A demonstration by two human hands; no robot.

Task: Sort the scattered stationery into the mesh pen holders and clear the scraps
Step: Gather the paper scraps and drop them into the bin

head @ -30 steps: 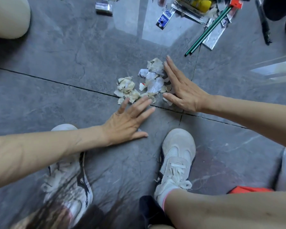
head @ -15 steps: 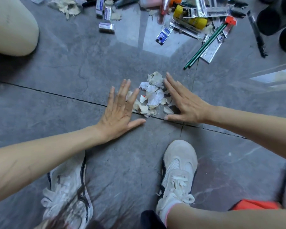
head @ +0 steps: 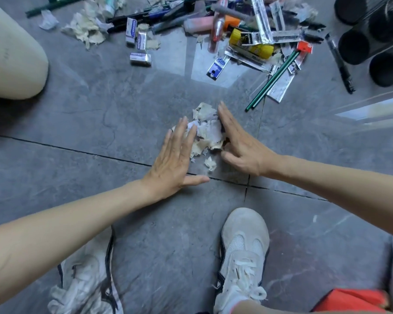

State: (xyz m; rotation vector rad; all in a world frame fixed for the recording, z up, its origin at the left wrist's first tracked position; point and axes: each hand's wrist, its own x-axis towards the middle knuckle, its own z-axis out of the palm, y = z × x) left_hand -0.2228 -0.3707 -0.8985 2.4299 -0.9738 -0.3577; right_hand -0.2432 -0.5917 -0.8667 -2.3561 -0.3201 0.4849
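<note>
A small heap of torn white and cream paper scraps [head: 206,132] lies on the grey tiled floor between my hands. My left hand [head: 175,162] lies flat with straight fingers, pressing against the heap's left side. My right hand [head: 241,143] has straight fingers against the heap's right side, thumb low by a loose scrap [head: 210,163]. Scattered stationery [head: 247,35] lies at the top: pens, two green pencils [head: 272,81], erasers [head: 140,58], packaged refills. Black mesh pen holders [head: 368,41] lie on their sides at the top right.
More scraps [head: 86,30] lie at the top left beside the erasers. A beige rounded object [head: 11,55] fills the left edge. My two white sneakers [head: 243,252] stand below the hands. A red object [head: 349,302] lies at the bottom right.
My left hand slid up and right from below the scraps to their left side. Both hands closed in, pushing the spread scraps into one tight heap. The view tilted up.
</note>
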